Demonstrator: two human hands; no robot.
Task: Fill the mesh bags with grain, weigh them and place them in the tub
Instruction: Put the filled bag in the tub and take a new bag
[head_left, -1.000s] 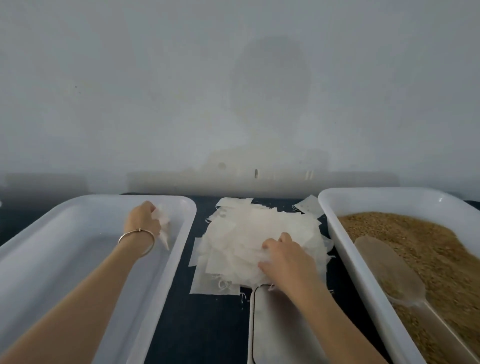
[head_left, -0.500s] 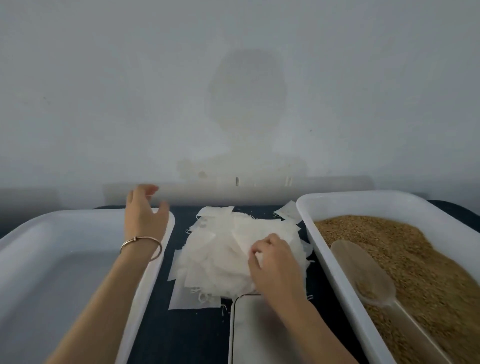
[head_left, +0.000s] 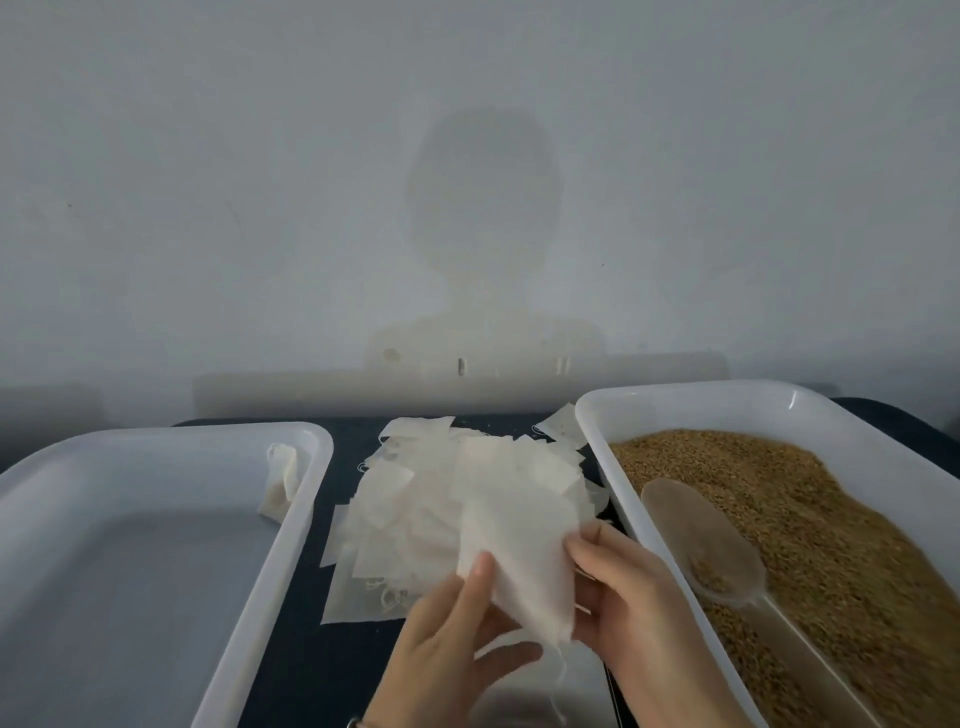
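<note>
While both my hands are working at the near middle of the desk (head_left: 311, 649), I am holding one empty mesh bag (head_left: 519, 561) up between them. My left hand (head_left: 457, 654) is pinching the bag's lower left edge, thumb on top and fingers curled underneath. My right hand (head_left: 623, 597) is gripping the bag's right edge, thumb pressing on the cloth. A loose string is hanging from the bag's bottom corner.

Just behind the held bag, the pile of empty bags (head_left: 441, 504) is lying on the dark desk, between the two white tubs. The left tub (head_left: 291, 519) is holding one filled bag (head_left: 283, 483), which is leaning against its far right wall. The right tub (head_left: 649, 530) is holding brown grain (head_left: 805, 509), and a clear scoop (head_left: 701, 540) is lying on the grain with a few kernels in its bowl. A white scale (head_left: 530, 696) is showing under my hands at the bottom edge; I cannot make out any reading. A pale wall (head_left: 467, 156) is rising behind the desk.
</note>
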